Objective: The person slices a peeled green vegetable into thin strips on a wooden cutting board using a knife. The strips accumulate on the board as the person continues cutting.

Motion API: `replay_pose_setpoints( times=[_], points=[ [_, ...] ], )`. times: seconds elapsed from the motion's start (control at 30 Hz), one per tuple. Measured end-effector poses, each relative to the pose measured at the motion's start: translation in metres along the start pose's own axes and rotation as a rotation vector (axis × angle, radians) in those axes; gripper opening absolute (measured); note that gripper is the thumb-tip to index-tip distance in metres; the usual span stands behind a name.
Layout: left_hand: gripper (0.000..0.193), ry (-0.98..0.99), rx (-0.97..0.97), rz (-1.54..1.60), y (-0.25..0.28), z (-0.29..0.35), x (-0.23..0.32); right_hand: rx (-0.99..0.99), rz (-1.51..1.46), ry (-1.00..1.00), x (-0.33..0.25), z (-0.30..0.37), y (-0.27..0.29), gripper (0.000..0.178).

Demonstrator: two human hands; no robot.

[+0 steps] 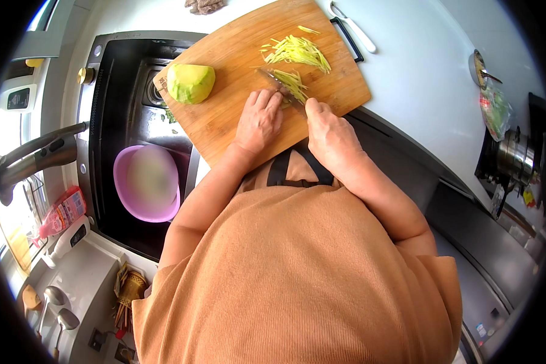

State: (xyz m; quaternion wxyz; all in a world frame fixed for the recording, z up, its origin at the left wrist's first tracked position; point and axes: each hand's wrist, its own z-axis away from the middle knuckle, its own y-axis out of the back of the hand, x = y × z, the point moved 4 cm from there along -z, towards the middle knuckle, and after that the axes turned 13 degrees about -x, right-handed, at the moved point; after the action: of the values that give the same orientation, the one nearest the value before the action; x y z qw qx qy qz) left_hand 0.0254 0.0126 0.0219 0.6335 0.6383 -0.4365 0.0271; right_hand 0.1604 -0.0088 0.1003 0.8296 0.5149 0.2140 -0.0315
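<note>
My right hand [330, 130] is closed round the handle of a kitchen knife [295, 103], whose blade points up and to the left over a wooden cutting board [224, 130]. Fingers bent, my left hand [259, 119] presses down beside the blade; what lies beneath its fingertips is mostly hidden. Thin pale-green shreds [292, 83] lie along the far side of the blade. Farther back is a larger heap of the same shreds [300, 51]. At the board's left rests a peeled piece of a pale-green vegetable [191, 84], its kind unclear, with a flat cut face.
A dark sink [109, 127] lies left of the board, whose corner overhangs it. In it sits a purple basin [122, 194] with cloudy liquid. A white-handled peeler [361, 33] lies beyond the board's right end. A pot [515, 158] stands far right.
</note>
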Motion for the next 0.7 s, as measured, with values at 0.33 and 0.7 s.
replay_pose_setpoints(
  times=[0.33,0.7],
  points=[
    [0.029,0.005,0.013,0.029,-0.002,0.001,-0.003,0.143,-0.076,0.071,0.01,-0.013,-0.017,0.019],
    [0.027,0.043,0.04,0.067,0.003,0.003,-0.002,-0.023,-0.072,0.071,0.006,0.009,0.008,0.018]
  ],
)
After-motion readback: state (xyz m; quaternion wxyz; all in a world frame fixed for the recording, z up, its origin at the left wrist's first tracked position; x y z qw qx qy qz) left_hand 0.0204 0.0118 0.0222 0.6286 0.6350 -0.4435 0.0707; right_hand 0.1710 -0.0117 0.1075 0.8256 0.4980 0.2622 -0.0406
